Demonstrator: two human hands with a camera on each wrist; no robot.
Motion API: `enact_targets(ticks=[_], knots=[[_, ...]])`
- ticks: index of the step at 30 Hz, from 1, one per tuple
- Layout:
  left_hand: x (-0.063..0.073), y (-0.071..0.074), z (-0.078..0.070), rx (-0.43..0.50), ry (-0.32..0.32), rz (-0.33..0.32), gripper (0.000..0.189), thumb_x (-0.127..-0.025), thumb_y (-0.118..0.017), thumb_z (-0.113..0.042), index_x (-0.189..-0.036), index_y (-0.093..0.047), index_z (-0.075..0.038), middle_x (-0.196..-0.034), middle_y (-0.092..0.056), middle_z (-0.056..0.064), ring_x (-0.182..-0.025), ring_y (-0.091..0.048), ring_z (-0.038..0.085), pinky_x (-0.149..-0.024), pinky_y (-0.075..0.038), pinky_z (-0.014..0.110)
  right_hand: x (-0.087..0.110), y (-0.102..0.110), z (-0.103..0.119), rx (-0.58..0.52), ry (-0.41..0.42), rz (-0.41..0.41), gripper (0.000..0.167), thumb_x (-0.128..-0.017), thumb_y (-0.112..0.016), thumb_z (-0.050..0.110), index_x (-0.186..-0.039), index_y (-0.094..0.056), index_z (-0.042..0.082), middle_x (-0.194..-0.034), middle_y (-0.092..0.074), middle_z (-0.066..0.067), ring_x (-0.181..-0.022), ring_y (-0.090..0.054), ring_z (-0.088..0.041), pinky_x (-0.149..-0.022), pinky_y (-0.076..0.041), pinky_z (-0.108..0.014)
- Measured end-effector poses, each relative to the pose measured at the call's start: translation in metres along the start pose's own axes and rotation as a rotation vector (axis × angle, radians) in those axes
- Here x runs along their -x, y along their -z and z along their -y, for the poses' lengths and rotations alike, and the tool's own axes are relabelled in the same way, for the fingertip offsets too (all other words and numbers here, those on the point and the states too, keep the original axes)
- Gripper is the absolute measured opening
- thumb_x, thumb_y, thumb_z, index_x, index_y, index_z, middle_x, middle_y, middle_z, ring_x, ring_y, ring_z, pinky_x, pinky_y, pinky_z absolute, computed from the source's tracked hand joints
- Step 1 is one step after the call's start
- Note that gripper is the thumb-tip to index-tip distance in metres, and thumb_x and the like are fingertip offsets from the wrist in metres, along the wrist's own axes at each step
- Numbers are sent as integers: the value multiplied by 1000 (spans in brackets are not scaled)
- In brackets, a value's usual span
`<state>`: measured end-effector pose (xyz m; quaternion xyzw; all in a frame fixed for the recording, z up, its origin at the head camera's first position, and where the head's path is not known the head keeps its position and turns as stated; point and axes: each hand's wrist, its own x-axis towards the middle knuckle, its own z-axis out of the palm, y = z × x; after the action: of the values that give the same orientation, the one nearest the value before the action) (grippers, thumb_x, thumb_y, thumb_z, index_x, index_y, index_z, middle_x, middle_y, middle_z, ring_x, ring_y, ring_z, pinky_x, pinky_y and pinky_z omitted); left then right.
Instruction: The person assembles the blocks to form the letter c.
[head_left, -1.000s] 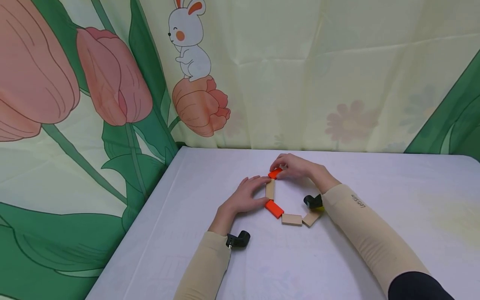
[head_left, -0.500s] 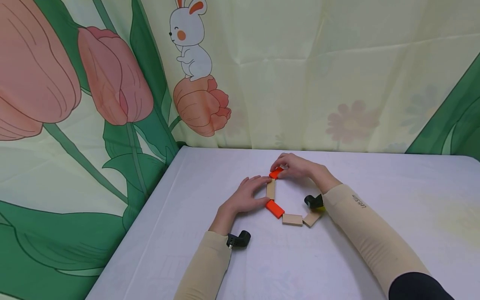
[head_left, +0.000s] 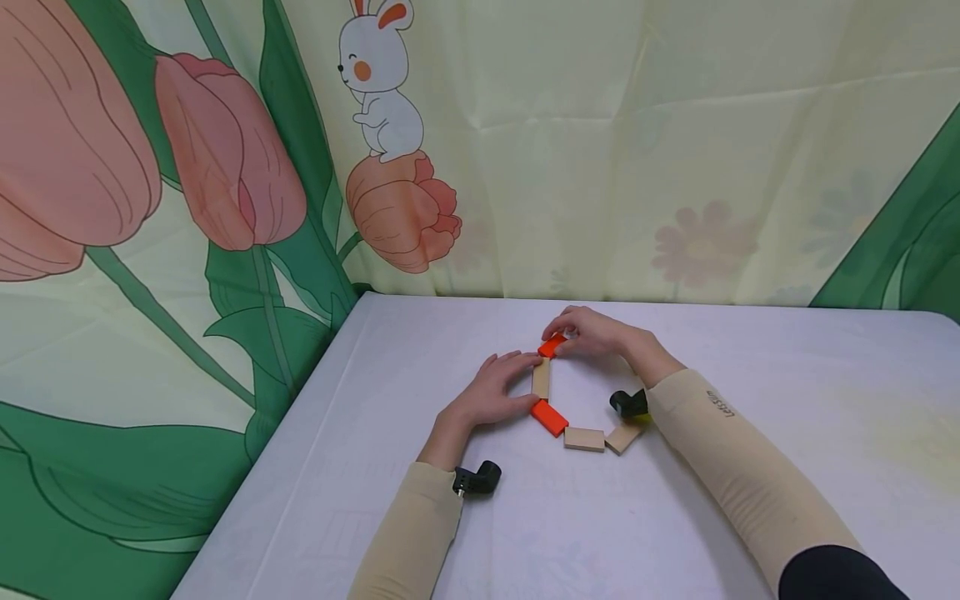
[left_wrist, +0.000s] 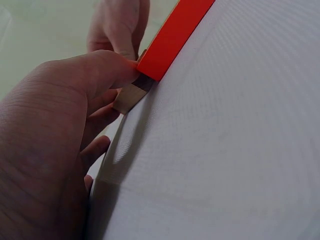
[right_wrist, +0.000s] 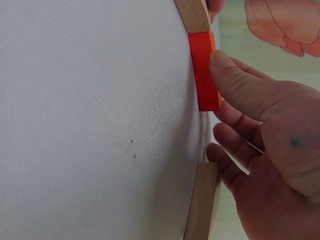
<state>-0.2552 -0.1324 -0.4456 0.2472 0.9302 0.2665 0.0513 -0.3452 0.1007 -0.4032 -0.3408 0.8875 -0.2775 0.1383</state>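
At the back of a curved row of blocks, my right hand (head_left: 592, 333) pinches an orange block (head_left: 552, 346) between thumb and fingers. That orange block (right_wrist: 203, 75) meets the end of a wooden block (head_left: 542, 379), as the right wrist view shows. My left hand (head_left: 491, 392) rests beside this wooden block, its thumb and fingers spread along it. The left thumb touches the corner of a second orange block (left_wrist: 172, 42), while other fingers touch the wooden block (left_wrist: 131, 97). Near the right hand's lower fingers, another wooden block (right_wrist: 202, 200) stands, hidden in the head view.
Toward the front, the row continues with a wooden block (head_left: 584, 439) and an angled one (head_left: 624, 435), partly covered by the right wrist camera (head_left: 628, 404). The white-covered table (head_left: 337, 400) ends at a patterned curtain (head_left: 570, 183).
Almost nothing moves. The right hand and its orange block shift only very slightly, and the left hand stays in place.
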Motion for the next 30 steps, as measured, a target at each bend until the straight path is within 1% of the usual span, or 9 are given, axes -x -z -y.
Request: enact_targets(ticks=[13,20,30], knots=[[0,0,1,5,-3,0,62,-93,-66,-34,-151,-49,-22,-152,-47,-4,-146,-31,19,-122,-11,47,1,-2,0,-6,-9,-4,26,-95,-71,10,-120,-72,11,-118,-61,-10,-114,-53,-32,-101,-45,-50],[0,0,0,2,-2,4,62,-93,-66,-34,-151,-49,-20,-153,-47,-4,-146,-31,19,-122,-11,47,0,-2,0,-3,9,-7,24,-94,-71,10,-119,-73,11,-115,-61,-9,-112,-54,-31,-101,-45,-50],[0,0,0,0,-2,5,62,-93,-65,-35,-151,-49,-20,-154,-46,-2,-146,-31,19,-122,-12,48,-1,-2,1,7,18,-9,24,-94,-71,10,-118,-73,11,-115,-62,-9,-111,-53,-31,-99,-45,-50]])
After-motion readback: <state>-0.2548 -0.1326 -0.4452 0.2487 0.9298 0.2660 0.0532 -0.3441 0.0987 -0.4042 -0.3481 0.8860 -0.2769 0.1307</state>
